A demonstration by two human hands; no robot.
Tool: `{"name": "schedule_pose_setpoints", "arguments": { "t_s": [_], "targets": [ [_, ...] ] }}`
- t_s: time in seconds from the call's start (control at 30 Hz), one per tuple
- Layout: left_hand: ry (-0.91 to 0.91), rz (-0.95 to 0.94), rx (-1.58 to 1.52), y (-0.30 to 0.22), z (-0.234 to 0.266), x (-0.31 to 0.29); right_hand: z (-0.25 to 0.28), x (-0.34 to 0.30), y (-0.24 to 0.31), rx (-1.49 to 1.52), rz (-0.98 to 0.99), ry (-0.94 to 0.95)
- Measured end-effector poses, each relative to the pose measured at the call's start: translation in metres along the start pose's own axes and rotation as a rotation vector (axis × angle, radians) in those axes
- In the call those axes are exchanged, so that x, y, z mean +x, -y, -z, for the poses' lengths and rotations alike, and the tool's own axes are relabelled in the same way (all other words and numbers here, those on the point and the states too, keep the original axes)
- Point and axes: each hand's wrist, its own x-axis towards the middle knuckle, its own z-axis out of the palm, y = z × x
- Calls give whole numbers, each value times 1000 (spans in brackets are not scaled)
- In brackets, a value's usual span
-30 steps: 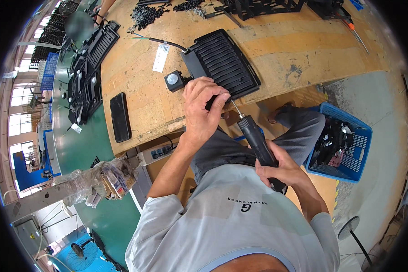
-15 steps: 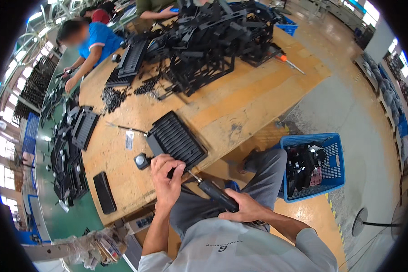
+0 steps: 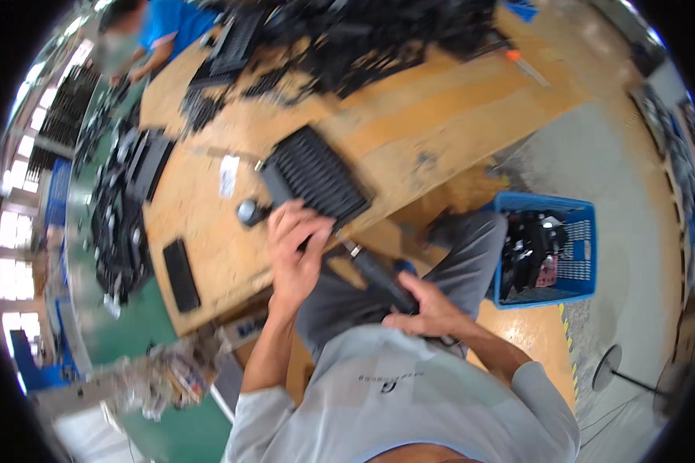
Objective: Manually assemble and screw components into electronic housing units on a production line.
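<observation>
A black finned housing (image 3: 318, 176), like a floodlight body, lies at the table's front edge. At its near corner my left hand (image 3: 295, 251) is closed in a pinch; whatever sits between thumb and fingertips is hidden. My right hand (image 3: 432, 305) grips a black powered screwdriver (image 3: 384, 276), its bit pointing up and left to that same corner, close by the left fingertips. Blur hides whether the bit touches a screw. Beside the housing are a small black part with a round pale lens (image 3: 249, 212) and a white label (image 3: 228, 176).
A black phone (image 3: 181, 275) lies on the wooden table (image 3: 432, 127). Black brackets (image 3: 378, 38) are heaped at the back, near small loose black parts (image 3: 201, 113). A blue crate (image 3: 583, 289) of parts stands right. A co-worker in blue (image 3: 170, 27) works at far left.
My view has tilted, so the table, crate and hands appear higher in the picture. Both hands and the screwdriver stay at the same corner of the housing, with little visible change between them.
</observation>
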Motion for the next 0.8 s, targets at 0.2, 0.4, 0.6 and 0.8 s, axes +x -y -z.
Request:
{"name": "schedule_pose_setpoints", "arguments": {
  "t_s": [0.2, 0.4, 0.6, 0.8],
  "targets": [
    [-52, 73, -27, 1, -5, -17, -3, 7, 5, 173, -65, 29],
    [-45, 19, -23, 2, 0, -27, -5, 7, 1, 116, -69, 43],
    [-93, 10, 75, -1, -3, -27, -5, 7, 2, 116, -81, 73],
    [-148, -45, 172, 0, -7, -32, 1, 6, 3, -56, -104, 28]
  ]
}}
